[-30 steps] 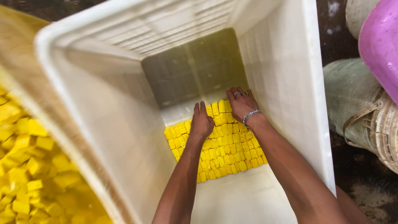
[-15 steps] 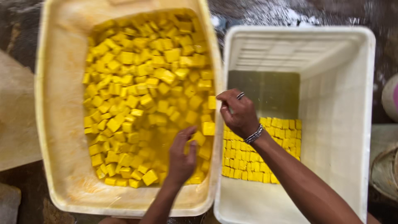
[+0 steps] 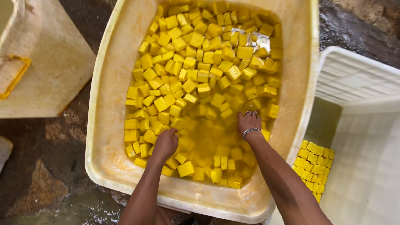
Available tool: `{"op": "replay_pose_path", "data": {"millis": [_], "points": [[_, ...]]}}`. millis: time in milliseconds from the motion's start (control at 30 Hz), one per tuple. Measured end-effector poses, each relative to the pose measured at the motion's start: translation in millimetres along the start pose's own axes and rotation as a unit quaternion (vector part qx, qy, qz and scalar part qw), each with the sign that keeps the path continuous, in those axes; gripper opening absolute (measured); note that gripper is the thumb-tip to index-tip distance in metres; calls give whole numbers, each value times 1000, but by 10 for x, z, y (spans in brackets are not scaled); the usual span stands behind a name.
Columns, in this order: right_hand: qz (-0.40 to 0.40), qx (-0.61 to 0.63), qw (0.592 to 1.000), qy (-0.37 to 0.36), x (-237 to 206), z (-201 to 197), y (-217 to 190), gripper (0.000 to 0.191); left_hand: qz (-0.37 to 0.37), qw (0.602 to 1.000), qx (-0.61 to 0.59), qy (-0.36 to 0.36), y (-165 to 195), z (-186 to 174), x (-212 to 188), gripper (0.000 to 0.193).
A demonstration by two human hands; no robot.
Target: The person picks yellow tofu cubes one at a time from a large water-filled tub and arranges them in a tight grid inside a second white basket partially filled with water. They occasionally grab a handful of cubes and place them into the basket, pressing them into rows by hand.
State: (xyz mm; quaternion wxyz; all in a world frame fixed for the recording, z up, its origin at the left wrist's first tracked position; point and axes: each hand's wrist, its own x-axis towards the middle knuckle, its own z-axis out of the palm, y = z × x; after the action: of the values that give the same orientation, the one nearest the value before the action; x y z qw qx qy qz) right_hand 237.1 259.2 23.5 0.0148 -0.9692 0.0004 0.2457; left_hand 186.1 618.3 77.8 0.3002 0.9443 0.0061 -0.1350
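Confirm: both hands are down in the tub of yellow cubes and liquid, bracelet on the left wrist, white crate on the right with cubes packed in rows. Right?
Not quite: the head view shows the bracelet on the right wrist, not the left. The rest holds: left hand and right hand are both down in the tub of yellow cubes and liquid, and the white crate on the right has packed cubes in rows.

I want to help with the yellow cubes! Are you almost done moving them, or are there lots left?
Only a little looks done: one small patch of cubes sits neatly packed in the white crate. Right now the left hand and right hand are both down among the loose yellow cubes in the big tub of yellowish water. Most is left: the tub looks full, the crate mostly bare.
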Motion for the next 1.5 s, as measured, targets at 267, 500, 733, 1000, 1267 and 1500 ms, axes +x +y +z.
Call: {"op": "replay_pose_path", "data": {"millis": [267, 500, 733, 1000, 1267, 1500], "points": [[-43, 33, 998, 10, 20, 27, 116, 53, 56, 987, 152, 8, 31, 198, 502, 44], [-56, 315, 947, 38, 286, -546, 124, 50, 69, 962, 262, -13, 127, 215, 498, 31], [-261, 216, 912, 232, 523, -330, -552, 48, -10, 992, 111, -51, 81, 96, 599, 50], [-202, 108, 966, 123, 729, -100, -567, 43, -26, 992, -59, -111, 87, 22, 822, 46], [-203, 190, 954, 114, 785, -227, -559, 48, -12, 992, 51, -116, 105, 403, 845, 49], [-131, 395, 884, 213, 659, -332, -528, 49, -22, 995, 7, -93, -19, 571, 750, 47]]}}
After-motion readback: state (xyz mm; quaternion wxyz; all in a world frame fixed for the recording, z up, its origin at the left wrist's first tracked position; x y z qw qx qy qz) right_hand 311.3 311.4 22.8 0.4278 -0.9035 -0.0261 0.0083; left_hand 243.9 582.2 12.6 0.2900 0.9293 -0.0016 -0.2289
